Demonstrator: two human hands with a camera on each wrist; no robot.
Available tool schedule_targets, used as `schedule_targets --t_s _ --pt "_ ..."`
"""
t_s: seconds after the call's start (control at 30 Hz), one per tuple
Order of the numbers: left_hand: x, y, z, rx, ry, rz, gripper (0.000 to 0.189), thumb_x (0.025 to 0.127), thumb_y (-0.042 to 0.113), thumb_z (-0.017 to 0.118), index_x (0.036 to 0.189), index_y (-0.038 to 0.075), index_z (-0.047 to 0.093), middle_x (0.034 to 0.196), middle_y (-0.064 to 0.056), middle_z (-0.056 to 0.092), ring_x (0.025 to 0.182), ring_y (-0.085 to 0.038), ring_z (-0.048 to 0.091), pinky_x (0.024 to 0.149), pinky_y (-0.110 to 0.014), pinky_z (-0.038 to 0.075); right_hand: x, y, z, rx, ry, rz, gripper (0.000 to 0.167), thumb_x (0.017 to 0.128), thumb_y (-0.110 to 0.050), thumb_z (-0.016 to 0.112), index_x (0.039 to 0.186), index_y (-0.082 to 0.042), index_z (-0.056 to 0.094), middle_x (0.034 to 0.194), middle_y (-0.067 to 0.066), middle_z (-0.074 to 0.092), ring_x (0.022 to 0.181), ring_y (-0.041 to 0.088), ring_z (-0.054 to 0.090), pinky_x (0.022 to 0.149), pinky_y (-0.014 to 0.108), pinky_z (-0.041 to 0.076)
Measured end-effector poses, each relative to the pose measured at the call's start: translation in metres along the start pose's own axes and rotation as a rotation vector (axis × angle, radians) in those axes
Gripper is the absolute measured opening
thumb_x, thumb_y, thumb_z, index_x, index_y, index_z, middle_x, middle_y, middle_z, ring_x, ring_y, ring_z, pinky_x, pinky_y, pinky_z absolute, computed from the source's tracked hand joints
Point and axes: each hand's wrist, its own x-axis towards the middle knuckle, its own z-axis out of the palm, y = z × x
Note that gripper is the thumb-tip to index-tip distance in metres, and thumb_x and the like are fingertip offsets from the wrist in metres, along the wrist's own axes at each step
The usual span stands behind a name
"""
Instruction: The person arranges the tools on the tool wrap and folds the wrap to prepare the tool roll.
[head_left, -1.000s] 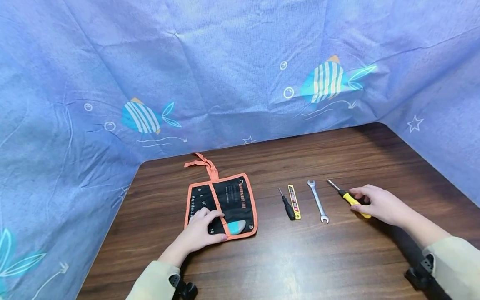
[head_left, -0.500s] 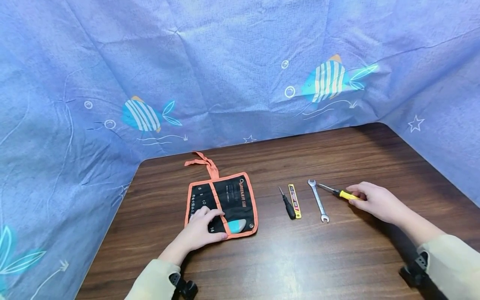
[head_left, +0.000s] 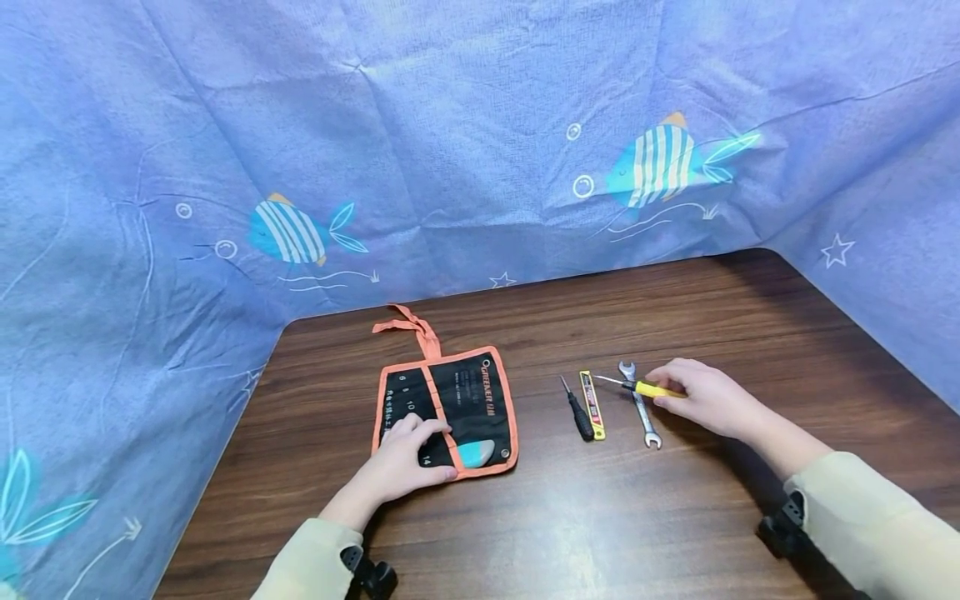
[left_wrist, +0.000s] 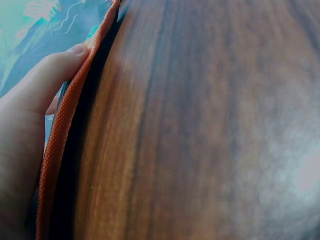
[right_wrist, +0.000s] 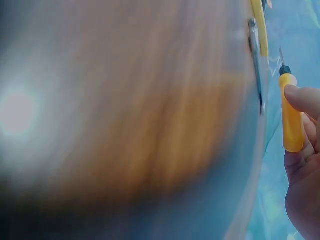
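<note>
My right hand (head_left: 705, 398) pinches the yellow handle of a screwdriver (head_left: 651, 389) between thumb and fingers. Its shaft points left, over a double open-ended wrench (head_left: 647, 421). The right wrist view shows the thumb on the yellow handle (right_wrist: 292, 125). On the left, my left hand (head_left: 401, 462) rests on a black tool pouch (head_left: 468, 387) with orange edging, its fingers spread over the numbered pockets. In the left wrist view the thumb touches the orange edging (left_wrist: 67, 107); the other fingers are mostly hidden. A teal and grey piece (head_left: 476, 453) shows in the pouch's lower part.
A small black screwdriver (head_left: 579, 416) and a narrow yellow packet (head_left: 592, 406) lie side by side between pouch and wrench. Orange ties (head_left: 420, 332) extend from the pouch's top. A blue fish-printed cloth (head_left: 450, 150) hangs behind the brown wooden table (head_left: 555, 521).
My right hand has moved left with the yellow screwdriver, from right of the wrench to over it. The screwdriver has turned more sideways. My left hand has stayed on the pouch.
</note>
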Motion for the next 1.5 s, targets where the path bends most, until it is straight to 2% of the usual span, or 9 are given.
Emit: schedule_targets --t_s 0.23,0.67,0.97,1.23,1.5 --pt "0.001 -0.002 0.001 0.003 0.006 0.008 0.065 0.071 0.068 0.065 0.124 0.032 0.057 0.092 0.009 0.042 0.089 -0.011 0.039 0.078 -0.036 0.035 0.019 -0.019 0.007 0.004 -0.054 -0.053 0.025 0.082 -0.013 0.072 0.105 -0.006 0.066 0.084 -0.007 0.056 0.078 0.011 0.052 0.068 0.034 0.044" --pt "-0.001 -0.002 -0.001 -0.004 0.003 0.013 0.062 0.071 0.065 0.067 0.123 0.032 0.057 0.090 0.009 0.042 0.088 -0.010 0.039 0.077 -0.037 0.034 0.049 -0.050 0.029 -0.007 -0.076 -0.240 0.023 0.082 -0.011 0.070 0.104 -0.008 0.067 0.085 -0.010 0.056 0.082 0.013 0.049 0.072 0.034 0.041" --pt "0.000 -0.002 -0.002 -0.003 0.002 0.024 0.061 0.072 0.064 0.066 0.123 0.032 0.057 0.090 0.009 0.042 0.089 -0.010 0.039 0.078 -0.038 0.034 0.067 -0.081 0.043 0.034 -0.184 -0.222 0.019 0.086 -0.016 0.068 0.105 -0.016 0.068 0.101 -0.005 0.061 0.092 0.014 0.051 0.077 0.035 0.043" --pt "0.000 -0.002 -0.003 -0.021 -0.003 0.020 0.061 0.073 0.064 0.067 0.123 0.030 0.057 0.091 0.008 0.043 0.090 -0.011 0.040 0.080 -0.039 0.034 0.081 -0.103 0.057 0.049 -0.224 -0.287 0.021 0.085 -0.014 0.069 0.106 -0.014 0.066 0.100 -0.005 0.061 0.093 0.015 0.052 0.079 0.035 0.044" --pt "0.000 -0.002 -0.002 -0.022 -0.004 0.017 0.061 0.072 0.064 0.067 0.123 0.032 0.057 0.091 0.009 0.043 0.090 -0.011 0.040 0.080 -0.038 0.034 0.086 -0.118 0.066 0.064 -0.250 -0.330 0.018 0.085 -0.013 0.069 0.103 -0.014 0.066 0.094 -0.007 0.059 0.087 0.012 0.049 0.076 0.032 0.043"
